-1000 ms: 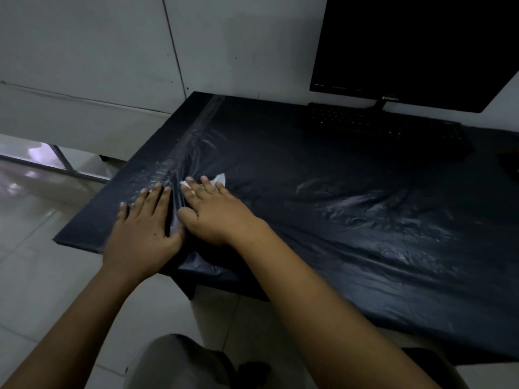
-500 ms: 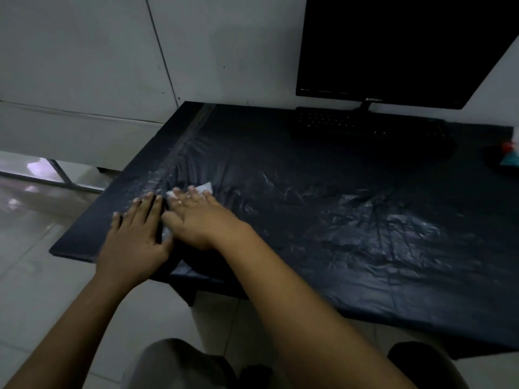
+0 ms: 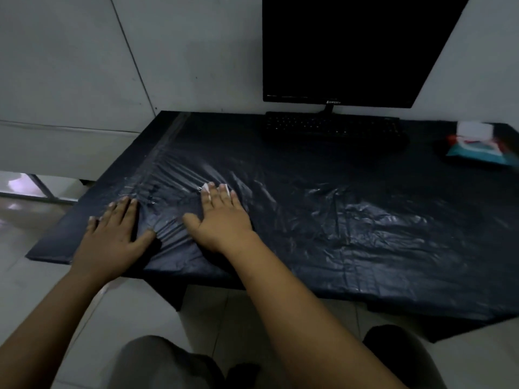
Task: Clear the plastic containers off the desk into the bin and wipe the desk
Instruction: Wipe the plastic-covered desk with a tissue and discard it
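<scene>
Under the flat right hand [image 3: 222, 217] lies a white wipe [image 3: 205, 187], nearly all of it hidden: only slivers show at the fingertips, so its full outline cannot be made out. That hand has its fingers straight and close together, palm down, pressing the wipe onto the desk [image 3: 365, 220], which is covered by a loose, glossy black plastic sheet. Just to its left, a little nearer the body, the left hand [image 3: 112, 234] is also spread flat with the thumb out, pinning the sheet where it bunches into creases between the two hands. Judging by how little of it sticks out, the wipe is thin, soft and very light; it probably folds or balls up under a sideways push, so it wants broad palm pressure rather than a pinch. The sheet looks slippery and slack, likely to drag and wrinkle with each stroke, which is why holding it down beside the stroke makes sense. Well ahead and to the right of the right hand sits a pack of wipes [image 3: 474, 148]; straight ahead are a keyboard [image 3: 334, 127] and a dark monitor [image 3: 351, 49]. No plastic containers or bin are in view.
</scene>
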